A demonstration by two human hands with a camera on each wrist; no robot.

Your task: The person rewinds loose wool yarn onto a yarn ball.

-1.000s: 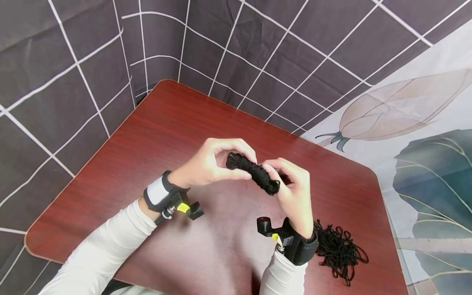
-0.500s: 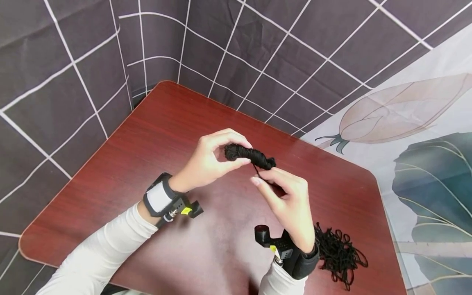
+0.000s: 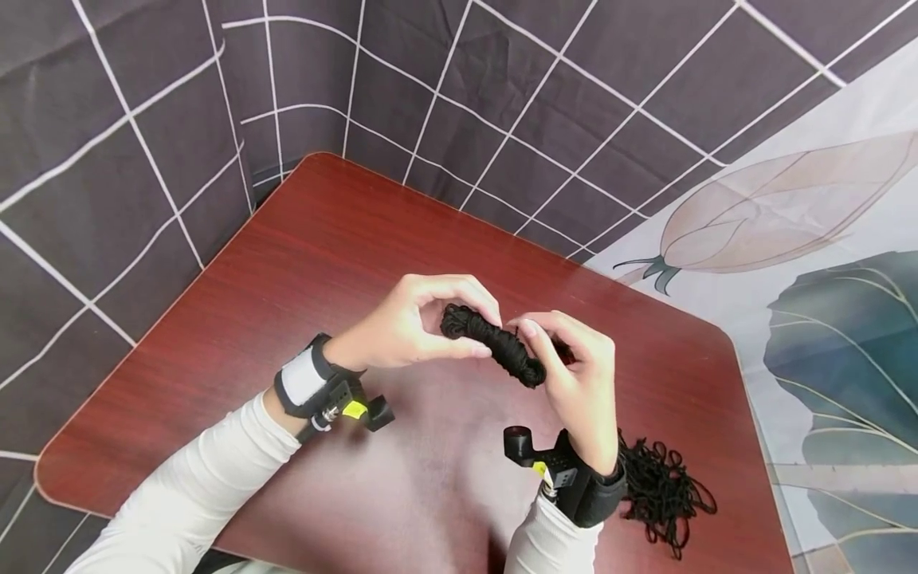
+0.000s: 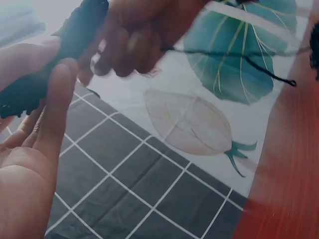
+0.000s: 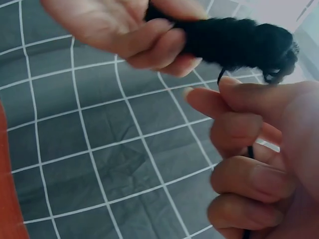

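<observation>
My left hand grips a bundle of wound black cord between thumb and fingers, above the middle of the table. The bundle slants down towards the right. Close to its right end is my right hand. From the right wrist view, a thin strand runs from the bundle to the right thumb and index finger, which pinch it. The other right fingers are curled, with cord passing through them. A length of cord trails away from the right hand in the left wrist view.
A loose, tangled pile of black cord lies on the red-brown table, beside the right wrist. Dark cloth with white grid lines hangs behind the table, and a leaf-patterned white cloth on the right.
Half a second ago the bundle lay flatter, with the right hand below it drawing out a strand. Now the bundle tilts down to the right and the right hand is higher, beside its end.
</observation>
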